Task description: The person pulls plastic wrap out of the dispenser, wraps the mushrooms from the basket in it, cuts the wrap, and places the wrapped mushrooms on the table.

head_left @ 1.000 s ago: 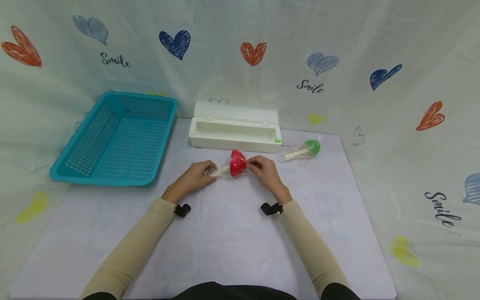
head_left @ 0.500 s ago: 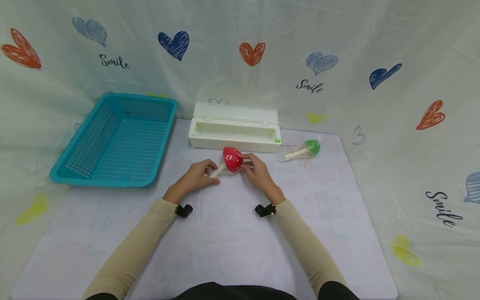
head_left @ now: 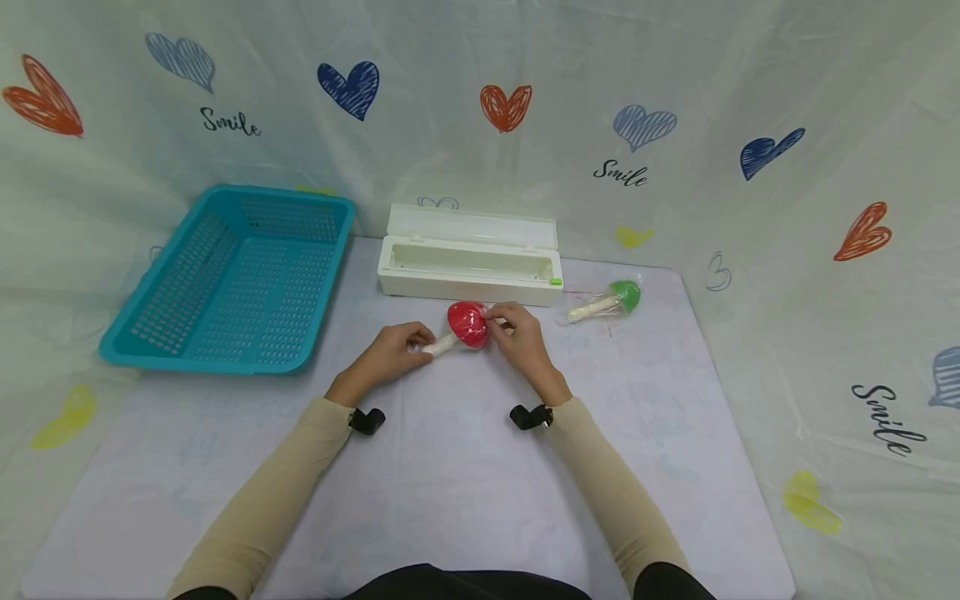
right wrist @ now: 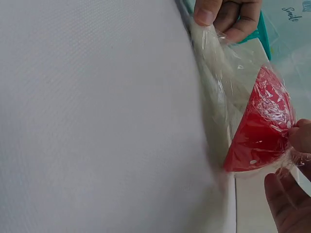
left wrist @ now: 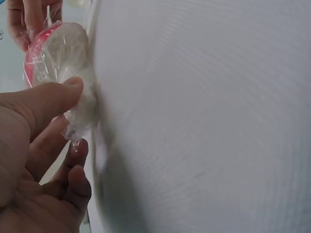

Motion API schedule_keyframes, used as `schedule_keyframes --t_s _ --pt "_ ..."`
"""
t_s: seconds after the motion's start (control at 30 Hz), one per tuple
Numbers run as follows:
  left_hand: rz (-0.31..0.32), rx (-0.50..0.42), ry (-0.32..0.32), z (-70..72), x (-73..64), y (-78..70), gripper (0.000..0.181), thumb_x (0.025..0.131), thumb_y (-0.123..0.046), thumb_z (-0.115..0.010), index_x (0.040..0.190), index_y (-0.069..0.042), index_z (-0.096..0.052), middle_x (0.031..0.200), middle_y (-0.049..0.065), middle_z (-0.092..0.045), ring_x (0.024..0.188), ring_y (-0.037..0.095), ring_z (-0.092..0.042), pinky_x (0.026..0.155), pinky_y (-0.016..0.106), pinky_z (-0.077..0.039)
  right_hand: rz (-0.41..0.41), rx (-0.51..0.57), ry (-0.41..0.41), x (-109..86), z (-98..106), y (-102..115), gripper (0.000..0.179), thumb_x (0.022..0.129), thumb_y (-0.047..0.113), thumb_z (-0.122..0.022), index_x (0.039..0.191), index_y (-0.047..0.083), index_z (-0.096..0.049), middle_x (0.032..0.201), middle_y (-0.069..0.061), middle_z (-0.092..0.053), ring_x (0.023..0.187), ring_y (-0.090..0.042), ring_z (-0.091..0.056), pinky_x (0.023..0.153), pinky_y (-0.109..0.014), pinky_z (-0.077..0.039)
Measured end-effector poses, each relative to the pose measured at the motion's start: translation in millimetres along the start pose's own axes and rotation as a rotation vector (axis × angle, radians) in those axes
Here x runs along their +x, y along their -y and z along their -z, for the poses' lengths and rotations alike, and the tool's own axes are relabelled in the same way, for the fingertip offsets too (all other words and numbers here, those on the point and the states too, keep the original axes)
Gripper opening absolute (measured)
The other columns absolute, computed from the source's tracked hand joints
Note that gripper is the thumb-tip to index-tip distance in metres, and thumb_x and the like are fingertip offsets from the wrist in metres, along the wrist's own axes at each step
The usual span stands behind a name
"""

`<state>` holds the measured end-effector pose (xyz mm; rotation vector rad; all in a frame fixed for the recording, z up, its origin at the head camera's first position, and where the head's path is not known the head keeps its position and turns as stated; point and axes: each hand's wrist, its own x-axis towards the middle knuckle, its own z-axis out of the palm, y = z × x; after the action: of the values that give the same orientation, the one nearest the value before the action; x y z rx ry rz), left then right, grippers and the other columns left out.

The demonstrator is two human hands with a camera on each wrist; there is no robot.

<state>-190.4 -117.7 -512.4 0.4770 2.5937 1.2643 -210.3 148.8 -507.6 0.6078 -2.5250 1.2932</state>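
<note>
A toy mushroom (head_left: 468, 324) with a white-spotted red cap and a pale stem lies low over the table, wrapped in clear plastic. My left hand (head_left: 386, 354) pinches the end of its stem between thumb and fingers, also seen close up in the left wrist view. At the cap's top, the thumb and fingers of my right hand (head_left: 522, 343) pinch the gathered plastic wrap (right wrist: 296, 156). The red cap (right wrist: 260, 128) points toward the right hand in the right wrist view. Crinkled film still surrounds both cap and stem.
Behind the hands stands a long white box (head_left: 468, 287) with its lid raised. A green-capped toy mushroom (head_left: 624, 295) in clear wrap lies to its right. On the left is a turquoise basket (head_left: 202, 364). A patterned curtain (head_left: 435, 50) hangs at the back.
The red mushroom shifted left and its cap swung around. My right hand followed leftward, its fingers spreading around the cap, then closing again on the plastic. The left hand stays at the stem.
</note>
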Motion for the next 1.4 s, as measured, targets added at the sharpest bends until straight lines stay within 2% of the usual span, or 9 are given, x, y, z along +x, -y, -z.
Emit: schedule_keyframes --t_s 0.13,0.23,0.37,0.47,0.7,0.9,1.03,1.17,1.4 --pt "-0.007 0.025 -0.003 0.5 0.6 -3.0 0.023 0.093 -0.009 -0.076 0.115 -0.004 -0.073 0.105 0.010 -0.075 0.092 0.020 -0.064 0.081 0.036 -0.054 -0.022 0.042 0.027 1.5 -1.8 -2.1 0.014 0.097 0.001 -0.069 0.109 0.000 -0.075 0.126 -0.019 -0.069 0.116 -0.032 -0.069 0.089 -0.036 -0.061" --pt "0.000 0.035 -0.050 -0.2 1.7 -4.5 0.022 0.091 -0.009 -0.077 0.112 -0.002 -0.075 0.100 0.011 -0.075 0.088 0.021 -0.065 0.077 0.035 -0.055 -0.038 0.056 0.019 2.6 -1.5 -3.4 0.015 0.096 0.001 -0.070 0.111 0.001 -0.074 0.121 -0.017 -0.071 0.111 -0.030 -0.071 0.088 -0.035 -0.061" --pt "0.050 0.040 -0.143 -1.2 2.6 -5.1 0.021 0.089 -0.010 -0.081 0.108 -0.002 -0.077 0.099 0.013 -0.077 0.088 0.022 -0.069 0.077 0.036 -0.057 -0.035 0.026 -0.007 3.5 0.0 -2.9 0.014 0.094 0.002 -0.072 0.108 0.001 -0.075 0.111 -0.015 -0.073 0.103 -0.028 -0.072 0.085 -0.034 -0.062" --pt "0.107 0.064 -0.172 -0.4 2.7 -5.6 0.023 0.088 -0.012 -0.082 0.108 -0.001 -0.077 0.098 0.013 -0.075 0.085 0.022 -0.067 0.073 0.033 -0.054 -0.036 0.018 -0.002 4.0 0.1 -2.4 0.012 0.093 0.001 -0.073 0.105 0.000 -0.076 0.107 -0.015 -0.073 0.101 -0.028 -0.072 0.084 -0.032 -0.062" --pt "0.199 0.134 -0.125 5.9 0.9 -6.9 0.032 0.087 -0.017 -0.083 0.112 0.001 -0.073 0.086 0.012 -0.071 0.074 0.019 -0.060 0.063 0.029 -0.048 -0.003 0.001 0.009 4.1 -2.0 -4.4 0.010 0.091 -0.003 -0.075 0.100 -0.001 -0.077 0.102 -0.015 -0.074 0.094 -0.025 -0.071 0.081 -0.027 -0.061" --pt "0.159 0.116 -0.054 3.9 2.4 -6.6 0.033 0.089 -0.003 -0.078 0.120 0.003 -0.071 0.092 0.011 -0.070 0.083 0.020 -0.060 0.074 0.033 -0.051 -0.006 0.033 0.003 -0.3 3.1 -4.8 0.012 0.097 0.002 -0.067 0.102 -0.001 -0.077 0.102 -0.014 -0.074 0.091 -0.023 -0.069 0.078 -0.027 -0.059" --pt "0.155 0.124 -0.068 3.1 3.5 -6.7 0.027 0.091 -0.003 -0.076 0.118 0.002 -0.073 0.093 0.011 -0.070 0.084 0.021 -0.059 0.075 0.033 -0.050 -0.035 0.079 0.040 -4.0 7.6 -5.6 0.014 0.099 0.003 -0.065 0.105 0.000 -0.077 0.104 -0.014 -0.073 0.093 -0.025 -0.069 0.081 -0.028 -0.058" --pt "0.144 0.117 -0.085 3.0 5.1 -7.1 0.025 0.089 -0.005 -0.079 0.113 0.001 -0.076 0.091 0.011 -0.071 0.083 0.020 -0.059 0.072 0.031 -0.049 -0.061 0.066 0.075 -5.3 9.7 -8.0 0.014 0.096 0.003 -0.071 0.108 0.000 -0.076 0.107 -0.013 -0.073 0.098 -0.024 -0.071 0.085 -0.027 -0.059" --pt "0.147 0.100 -0.066 0.1 8.8 -8.0 0.024 0.090 -0.010 -0.080 0.111 0.002 -0.075 0.095 0.012 -0.075 0.086 0.019 -0.066 0.075 0.032 -0.054 -0.058 0.039 0.057 -6.5 14.1 -9.1 0.017 0.091 0.000 -0.076 0.108 -0.001 -0.075 0.106 -0.016 -0.074 0.096 -0.027 -0.072 0.084 -0.032 -0.061"
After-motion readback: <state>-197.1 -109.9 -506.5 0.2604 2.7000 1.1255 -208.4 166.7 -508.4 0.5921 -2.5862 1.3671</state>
